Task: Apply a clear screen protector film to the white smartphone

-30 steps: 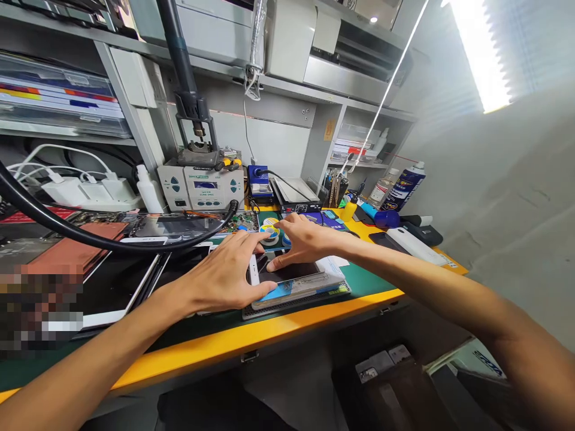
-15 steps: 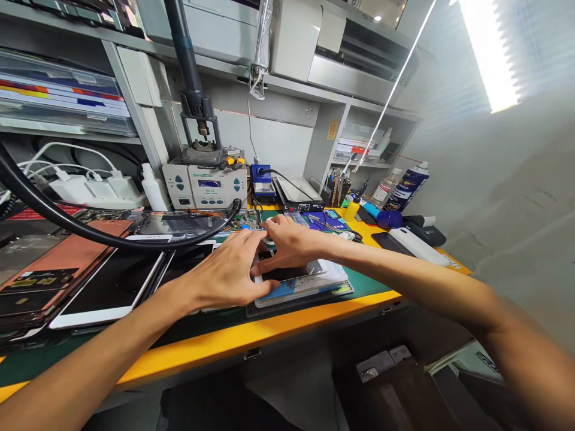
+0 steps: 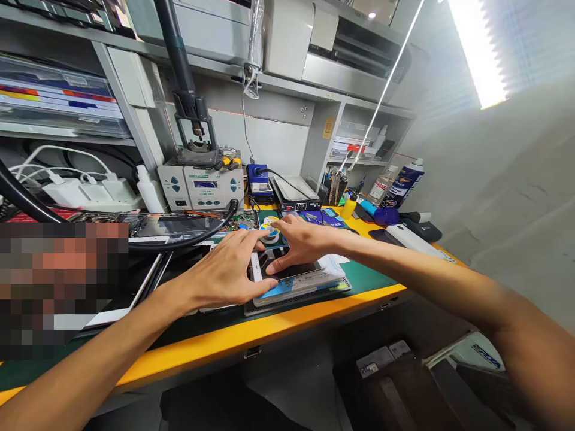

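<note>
A smartphone (image 3: 256,267) with a dark screen and a white end lies on a stack with a blue-and-white cover (image 3: 294,288). My left hand (image 3: 227,269) is closed around the phone's left end, thumb at the near edge and fingers toward the far edge. Over the phone from the right reaches my right hand (image 3: 305,239), its thumb laid on the screen and its fingers stretched out toward a small round spool (image 3: 270,232). Whether those fingers touch the spool I cannot tell. Part of the screen is hidden beneath the right hand.
Behind stand a hot-air station (image 3: 204,187) and a blue soldering-iron holder (image 3: 258,179). A thick black hose (image 3: 188,244) crosses the left side above a white-framed tablet (image 3: 146,275). Bottles and a spray can (image 3: 404,184) stand at the right. A pixelated patch covers the far left.
My hands have moved slightly apart, uncovering the phone's white end and the spool. The right thumb now lies farther right on the screen. The view has shifted a little.
</note>
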Demonstrator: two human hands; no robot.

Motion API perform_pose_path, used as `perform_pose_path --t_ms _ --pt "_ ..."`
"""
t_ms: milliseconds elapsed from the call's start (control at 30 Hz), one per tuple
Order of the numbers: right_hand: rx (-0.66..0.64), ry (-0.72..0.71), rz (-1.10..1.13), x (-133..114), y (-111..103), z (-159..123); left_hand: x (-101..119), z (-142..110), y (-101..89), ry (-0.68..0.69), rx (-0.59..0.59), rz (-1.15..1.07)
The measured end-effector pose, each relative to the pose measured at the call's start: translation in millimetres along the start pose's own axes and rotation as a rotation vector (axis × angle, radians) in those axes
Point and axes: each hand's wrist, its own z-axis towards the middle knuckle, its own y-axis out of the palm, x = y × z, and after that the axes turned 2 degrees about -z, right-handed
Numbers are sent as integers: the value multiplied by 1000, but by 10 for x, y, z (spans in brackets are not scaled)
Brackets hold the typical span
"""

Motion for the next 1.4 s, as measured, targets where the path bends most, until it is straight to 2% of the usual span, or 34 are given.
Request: perform_pose_path --t_ms 100,367,833,1233,1400 --pt "6 -3 -8 86 9 -54 -11 -3 5 5 1 2" --pt "8 107 20 343 1 -202 -40 -15 19 34 -2 5" --pt "-39 221 98 647 -40 -422 -5 -24 -9 -44 -35 -14" --pt "-44 258 117 781 -36 -522 4 -10 -10 -52 -30 -25" --pt "-28 218 126 837 -21 -546 12 -23 -12 -37 -30 -15"
